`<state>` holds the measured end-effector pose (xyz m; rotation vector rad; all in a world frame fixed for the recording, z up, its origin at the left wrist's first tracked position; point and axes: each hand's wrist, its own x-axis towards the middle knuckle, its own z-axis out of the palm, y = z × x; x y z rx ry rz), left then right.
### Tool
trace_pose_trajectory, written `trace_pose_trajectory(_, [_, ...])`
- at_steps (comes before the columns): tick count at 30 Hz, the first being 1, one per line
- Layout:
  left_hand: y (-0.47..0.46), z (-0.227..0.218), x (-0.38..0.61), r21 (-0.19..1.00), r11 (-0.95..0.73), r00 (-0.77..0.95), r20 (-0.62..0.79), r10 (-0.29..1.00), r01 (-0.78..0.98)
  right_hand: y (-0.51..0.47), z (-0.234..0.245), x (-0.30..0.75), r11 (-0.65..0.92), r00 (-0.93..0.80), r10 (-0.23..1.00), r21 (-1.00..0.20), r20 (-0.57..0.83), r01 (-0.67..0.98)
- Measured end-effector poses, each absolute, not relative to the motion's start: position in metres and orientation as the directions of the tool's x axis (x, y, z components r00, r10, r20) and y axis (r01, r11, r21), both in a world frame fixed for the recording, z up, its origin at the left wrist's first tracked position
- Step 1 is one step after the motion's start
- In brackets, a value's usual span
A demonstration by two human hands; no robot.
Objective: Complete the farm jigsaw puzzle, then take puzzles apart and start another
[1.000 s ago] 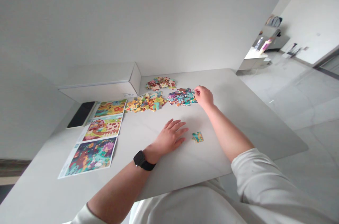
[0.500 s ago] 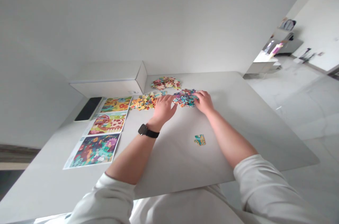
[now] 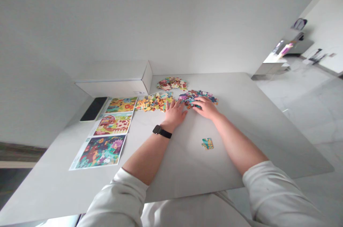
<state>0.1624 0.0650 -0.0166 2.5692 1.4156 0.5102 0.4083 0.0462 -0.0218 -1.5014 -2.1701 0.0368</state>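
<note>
Three heaps of jigsaw pieces lie at the far side of the white table: a blue and purple heap, a yellow and orange heap and a red and cream heap. My left hand, a black watch on its wrist, lies flat with fingers spread between the yellow heap and the blue heap. Over the near edge of the blue heap rests my right hand, palm down, its fingers on the pieces. A small joined teal and orange bit lies alone nearer to me.
A sheet with three coloured pictures lies on the left of the table. Behind it are a black phone and a white box against the wall. The table's right edge drops to a pale tiled floor.
My left hand left the table near the joined bit and went forward to the heaps. My right hand slid from the blue heap's right side onto its near edge, spreading pieces rightward.
</note>
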Motion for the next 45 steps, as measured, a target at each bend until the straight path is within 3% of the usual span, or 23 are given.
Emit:
trace_pose_trajectory(4, [0.059,-0.01,0.164,0.264,-0.522,0.491,0.177,0.853,0.811,0.05,-0.027,0.425,0.312,-0.14,0.89,-0.355,0.435,0.881])
trace_pose_trajectory(9, [0.055,-0.005,0.163,0.285,-0.555,0.518,0.2,0.832,0.782,0.049,-0.025,0.437,0.151,0.002,0.905,-0.325,0.426,0.934])
trace_pose_trajectory(13, [0.053,-0.005,0.166,0.309,-0.625,0.581,0.232,0.78,0.717,0.047,-0.022,0.428,0.196,-0.059,0.897,-0.274,0.439,0.942])
trace_pose_trajectory(18, [0.046,-0.011,0.176,0.278,-0.675,0.642,0.21,0.737,0.684,0.06,-0.02,0.404,0.272,-0.196,0.924,-0.206,0.328,0.94])
trace_pose_trajectory(22, [0.044,-0.015,0.179,0.25,-0.684,0.658,0.192,0.728,0.685,0.068,-0.019,0.398,0.156,-0.103,0.963,-0.202,0.25,0.967])
trace_pose_trajectory(26, [0.046,-0.017,0.179,0.239,-0.675,0.644,0.201,0.738,0.698,0.065,-0.016,0.406,0.01,0.041,0.957,-0.176,0.287,0.984])
trace_pose_trajectory(29, [0.046,-0.017,0.179,0.229,-0.675,0.642,0.209,0.738,0.701,0.064,-0.016,0.407,0.03,0.025,0.95,-0.174,0.31,0.984])
trace_pose_trajectory(34, [0.046,-0.018,0.182,0.222,-0.684,0.645,0.226,0.73,0.695,0.067,-0.02,0.398,0.154,-0.116,0.969,-0.167,0.219,0.974])
trace_pose_trajectory(40, [0.046,-0.022,0.18,0.215,-0.676,0.637,0.23,0.736,0.705,0.061,-0.013,0.401,-0.113,0.15,0.95,-0.147,0.275,0.983])
trace_pose_trajectory(45, [0.045,-0.018,0.176,0.218,-0.665,0.618,0.248,0.746,0.714,0.058,-0.014,0.402,-0.122,0.158,0.946,-0.141,0.283,0.982])
